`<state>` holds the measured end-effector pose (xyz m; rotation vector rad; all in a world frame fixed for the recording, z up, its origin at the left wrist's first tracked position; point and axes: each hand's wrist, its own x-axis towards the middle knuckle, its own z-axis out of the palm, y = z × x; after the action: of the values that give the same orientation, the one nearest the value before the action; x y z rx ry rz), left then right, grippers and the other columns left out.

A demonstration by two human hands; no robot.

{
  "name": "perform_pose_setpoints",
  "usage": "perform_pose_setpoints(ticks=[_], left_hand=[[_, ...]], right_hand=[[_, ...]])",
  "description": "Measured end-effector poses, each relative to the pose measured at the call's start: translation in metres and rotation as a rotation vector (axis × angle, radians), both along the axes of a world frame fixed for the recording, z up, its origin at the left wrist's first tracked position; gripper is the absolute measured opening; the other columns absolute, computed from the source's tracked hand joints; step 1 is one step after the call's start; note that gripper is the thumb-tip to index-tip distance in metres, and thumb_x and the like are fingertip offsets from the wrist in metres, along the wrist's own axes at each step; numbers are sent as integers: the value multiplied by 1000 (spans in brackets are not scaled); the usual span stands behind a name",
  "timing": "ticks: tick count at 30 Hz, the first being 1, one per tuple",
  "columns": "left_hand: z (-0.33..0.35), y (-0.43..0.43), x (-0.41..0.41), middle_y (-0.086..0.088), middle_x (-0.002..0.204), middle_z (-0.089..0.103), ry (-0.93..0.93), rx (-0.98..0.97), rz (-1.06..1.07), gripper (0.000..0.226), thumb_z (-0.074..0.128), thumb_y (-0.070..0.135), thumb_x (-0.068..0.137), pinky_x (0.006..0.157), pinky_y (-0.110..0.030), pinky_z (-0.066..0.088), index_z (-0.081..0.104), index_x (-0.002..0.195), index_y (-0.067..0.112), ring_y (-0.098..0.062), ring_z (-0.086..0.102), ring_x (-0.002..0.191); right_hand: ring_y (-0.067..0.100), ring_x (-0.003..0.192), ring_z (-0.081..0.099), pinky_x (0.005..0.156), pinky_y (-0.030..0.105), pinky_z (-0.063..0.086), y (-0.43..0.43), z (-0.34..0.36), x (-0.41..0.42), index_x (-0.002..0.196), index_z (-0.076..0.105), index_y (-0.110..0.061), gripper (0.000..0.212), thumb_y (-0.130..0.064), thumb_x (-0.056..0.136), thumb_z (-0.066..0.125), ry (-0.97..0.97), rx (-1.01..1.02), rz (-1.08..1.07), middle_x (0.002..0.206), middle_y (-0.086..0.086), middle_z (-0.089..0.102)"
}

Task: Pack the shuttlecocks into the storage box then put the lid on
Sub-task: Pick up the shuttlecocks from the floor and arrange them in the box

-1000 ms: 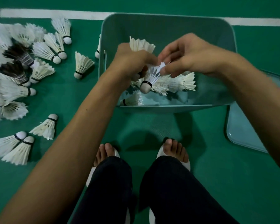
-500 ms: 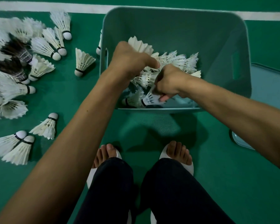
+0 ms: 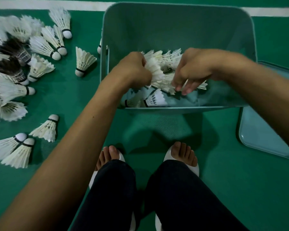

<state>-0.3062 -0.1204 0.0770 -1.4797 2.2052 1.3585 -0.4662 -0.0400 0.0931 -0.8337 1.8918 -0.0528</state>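
Beyond white slide sandals (image 3: 195,169), left hand (image 3: 133,70) clenched on white feathered shuttlecocks (image 3: 158,70) inside the teal plastic storage box (image 3: 173,27); right hand (image 3: 195,69) pressing alongside, fingers (image 3: 185,90) loosely straight. Best settled gently, feathers uncrushed, nested cork-down. Left on the green court floor (image 3: 70,100), many loose shuttlecocks (image 3: 47,129) waiting; teal plastic lid (image 3: 260,135) lying right of box.

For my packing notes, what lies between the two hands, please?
Head view: white shuttlecocks lie between the left hand and right hand, inside the storage box.
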Motion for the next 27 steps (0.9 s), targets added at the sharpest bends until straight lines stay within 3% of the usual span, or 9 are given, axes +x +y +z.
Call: perform_pose_setpoints(ticks=[3,5,8,11,15,17,20,24,27], left_hand=[[1,6,-7,-8,110,66,14,46,-114,39,77,3,83,79,-39,58,60,114,20,-21,65,83],[2,10,-13,-8,95,70,59,84,-140,36,82,4,80,75,-40,59,61,105,21,-24,67,77],[2,14,-14,-5,89,68,123,79,-96,39,87,8,76,70,-36,57,65,107,19,-24,64,75],[-2,13,-9,1,97,69,139,10,-48,47,90,23,76,76,-33,59,65,116,19,-16,68,85],[0,8,-3,-7,103,66,-152,-168,-139,23,67,14,91,78,-35,51,61,113,11,-27,64,93],[1,8,-2,-13,93,70,-291,-98,-224,12,52,5,93,81,-40,60,61,102,4,-30,71,85],[-5,11,0,-20,84,75,-395,91,-306,20,41,2,95,81,-53,63,59,90,-3,-33,77,79],[-9,14,0,-17,95,68,-443,87,-407,25,38,5,96,88,-52,61,60,105,0,-34,73,90],[-12,11,0,-16,97,66,-437,90,-411,28,38,4,95,87,-52,61,62,110,2,-34,73,91]], right_hand=[[20,73,73,60,21,60,8,22,-17,98,75,1,13,-4,86,76,-132,-114,-84,94,14,79],[15,67,67,53,21,54,11,26,-12,96,75,-2,22,-15,80,83,-210,-192,-160,86,9,76],[12,49,58,44,24,44,10,13,-1,80,71,-6,21,-16,75,89,-139,-302,-291,63,4,65],[14,43,59,39,24,44,12,6,1,85,72,2,20,-8,76,87,-63,-306,-377,66,10,70],[21,50,70,53,31,59,16,5,-4,89,73,6,19,-6,78,83,196,-181,-213,68,15,75],[21,52,74,56,34,63,19,0,3,86,73,2,13,-7,79,80,260,-140,-146,59,11,73],[19,44,71,42,27,57,18,-9,15,82,73,0,4,-3,82,72,303,-140,-90,54,10,70],[28,53,74,60,42,65,10,-19,23,86,71,6,10,0,81,77,199,-113,-117,65,18,73],[25,51,73,50,31,60,9,-22,22,87,69,8,16,-2,82,80,97,-41,-141,65,16,73]])
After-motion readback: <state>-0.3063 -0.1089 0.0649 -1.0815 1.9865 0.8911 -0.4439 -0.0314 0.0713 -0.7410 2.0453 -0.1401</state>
